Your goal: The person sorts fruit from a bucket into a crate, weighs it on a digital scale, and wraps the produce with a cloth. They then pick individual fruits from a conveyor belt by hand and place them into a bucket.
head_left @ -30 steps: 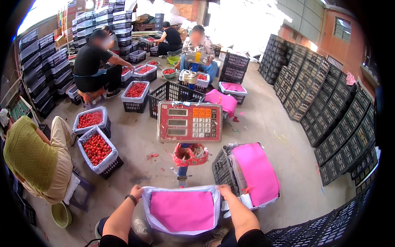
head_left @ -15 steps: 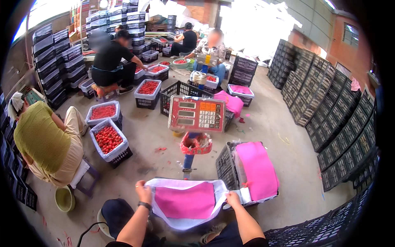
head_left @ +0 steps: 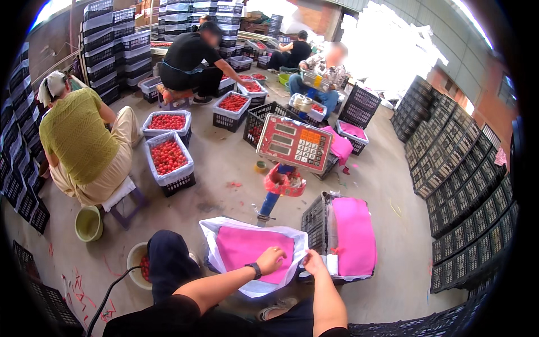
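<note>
In front of me stands a crate lined with a white liner (head_left: 209,231), its flaps folded up around the edge. A pink sheet (head_left: 241,244) lies flat inside the liner. My left hand (head_left: 272,260), with a dark band on the wrist, hovers over the sheet's right part, fingers loosely apart and holding nothing. At the crate's right edge my right hand (head_left: 313,262) pinches the liner. Beyond the crate rises a scale's red display panel (head_left: 295,142) on a blue post (head_left: 269,204). The scale's platform is hidden beneath the crate.
To the right stands a black crate (head_left: 314,222) topped with pink sheets (head_left: 353,236). Lined crates of red fruit (head_left: 168,157) stand ahead left, near a seated person (head_left: 84,135). A green bowl (head_left: 88,223) sits at left. Stacked black crates (head_left: 460,180) line the right wall.
My left hand has left the liner's left edge and moved right over the pink sheet. My right hand stays at the right edge. The view has shifted, so the surroundings sit differently.
</note>
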{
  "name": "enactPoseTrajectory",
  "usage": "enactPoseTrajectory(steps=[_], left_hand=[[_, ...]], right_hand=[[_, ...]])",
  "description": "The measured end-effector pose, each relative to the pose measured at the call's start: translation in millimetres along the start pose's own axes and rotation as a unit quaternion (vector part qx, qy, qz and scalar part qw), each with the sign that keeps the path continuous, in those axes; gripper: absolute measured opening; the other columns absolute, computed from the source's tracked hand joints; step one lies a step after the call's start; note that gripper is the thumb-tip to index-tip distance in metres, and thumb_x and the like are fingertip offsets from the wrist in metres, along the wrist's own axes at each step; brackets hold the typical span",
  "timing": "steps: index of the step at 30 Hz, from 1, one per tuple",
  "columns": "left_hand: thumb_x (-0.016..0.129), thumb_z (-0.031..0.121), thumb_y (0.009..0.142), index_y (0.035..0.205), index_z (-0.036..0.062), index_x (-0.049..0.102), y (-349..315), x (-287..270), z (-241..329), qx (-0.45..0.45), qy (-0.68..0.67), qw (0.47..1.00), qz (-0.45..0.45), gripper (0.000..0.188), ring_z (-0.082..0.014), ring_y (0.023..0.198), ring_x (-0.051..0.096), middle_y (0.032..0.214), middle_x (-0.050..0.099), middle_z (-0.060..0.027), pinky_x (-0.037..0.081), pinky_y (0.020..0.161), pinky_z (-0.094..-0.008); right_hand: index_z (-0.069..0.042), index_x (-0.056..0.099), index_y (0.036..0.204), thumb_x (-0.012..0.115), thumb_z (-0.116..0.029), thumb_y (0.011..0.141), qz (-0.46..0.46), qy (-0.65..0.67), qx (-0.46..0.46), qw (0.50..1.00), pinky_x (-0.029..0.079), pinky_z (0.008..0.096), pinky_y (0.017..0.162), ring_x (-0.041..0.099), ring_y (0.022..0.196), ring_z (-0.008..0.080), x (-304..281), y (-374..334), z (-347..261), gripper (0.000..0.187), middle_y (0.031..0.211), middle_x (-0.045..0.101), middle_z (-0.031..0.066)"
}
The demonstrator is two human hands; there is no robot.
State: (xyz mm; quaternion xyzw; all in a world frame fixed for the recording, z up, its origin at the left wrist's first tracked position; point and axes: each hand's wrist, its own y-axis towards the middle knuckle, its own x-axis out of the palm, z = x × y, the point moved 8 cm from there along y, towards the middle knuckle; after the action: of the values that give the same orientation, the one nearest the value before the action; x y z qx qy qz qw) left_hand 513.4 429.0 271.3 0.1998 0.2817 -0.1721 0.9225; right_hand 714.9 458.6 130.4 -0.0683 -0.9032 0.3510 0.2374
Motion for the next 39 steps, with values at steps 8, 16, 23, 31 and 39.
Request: enactPoseTrajectory(steps=[8, 16, 23, 31, 39], left_hand=[[0.064, 0.028, 0.067, 0.117, 0.007, 0.041, 22, 53, -11, -0.021, 0.062, 0.99, -0.122, 0.059, -0.0328, 0.114, 0.037, 0.119, 0.042, -0.0157, 0.03, 0.094, -0.0431], [0.056, 0.024, 0.073, 0.123, 0.0155, 0.039, 44, 99, -21, -0.002, 0.068, 0.989, -0.133, 0.053, -0.0258, 0.129, 0.02, 0.133, 0.035, -0.0015, 0.018, 0.1, -0.0513], [0.04, 0.027, 0.08, 0.093, 0.014, 0.056, 42, 106, -29, 0.026, 0.158, 0.985, -0.061, 0.024, -0.0252, 0.114, 0.037, 0.103, 0.055, -0.0023, 0.027, 0.09, -0.0453], [0.049, 0.03, 0.08, 0.094, 0.0139, 0.053, 35, 79, -71, -0.071, 0.13, 0.988, 0.045, 0.022, -0.0254, 0.085, 0.049, 0.107, 0.051, -0.0055, 0.037, 0.073, -0.0384], [0.072, 0.031, 0.057, 0.115, 0.0048, 0.044, -25, -94, -100, -0.188, 0.206, 0.958, 0.07, 0.069, -0.0337, 0.098, 0.049, 0.118, 0.044, -0.0201, 0.039, 0.082, -0.0419]], right_hand=[[-0.001, 0.059, 0.071, 0.05, -0.025, 0.083, 0.041, -0.487, -0.181, 0.854, 0.04, 0.0284, 0.057, 0.051, 0.061, 0.0146, 43, -39, -35, 0.028, 0.064, 0.056, 0.0036], [0.001, 0.057, 0.081, 0.047, -0.015, 0.084, 0.181, -0.356, -0.276, 0.874, 0.04, 0.0266, 0.063, 0.049, 0.071, 0.0126, 34, -64, -8, 0.019, 0.076, 0.056, 0.005], [0.001, 0.055, 0.078, 0.047, -0.013, 0.081, 0.253, -0.293, -0.31, 0.868, 0.041, 0.0283, 0.066, 0.052, 0.074, 0.0161, 54, -75, 2, 0.016, 0.077, 0.057, 0.0086], [-0.001, 0.05, 0.067, 0.053, -0.009, 0.077, -0.038, -0.468, -0.522, 0.712, 0.042, 0.0376, 0.063, 0.052, 0.065, 0.0326, 262, -207, -16, 0.013, 0.068, 0.053, 0.0158], [0.002, 0.044, 0.111, 0.058, -0.02, 0.078, 0.183, -0.638, -0.554, 0.502, 0.042, 0.041, 0.075, 0.051, 0.087, 0.0345, 237, -210, -54, 0.042, 0.095, 0.052, 0.0182]])
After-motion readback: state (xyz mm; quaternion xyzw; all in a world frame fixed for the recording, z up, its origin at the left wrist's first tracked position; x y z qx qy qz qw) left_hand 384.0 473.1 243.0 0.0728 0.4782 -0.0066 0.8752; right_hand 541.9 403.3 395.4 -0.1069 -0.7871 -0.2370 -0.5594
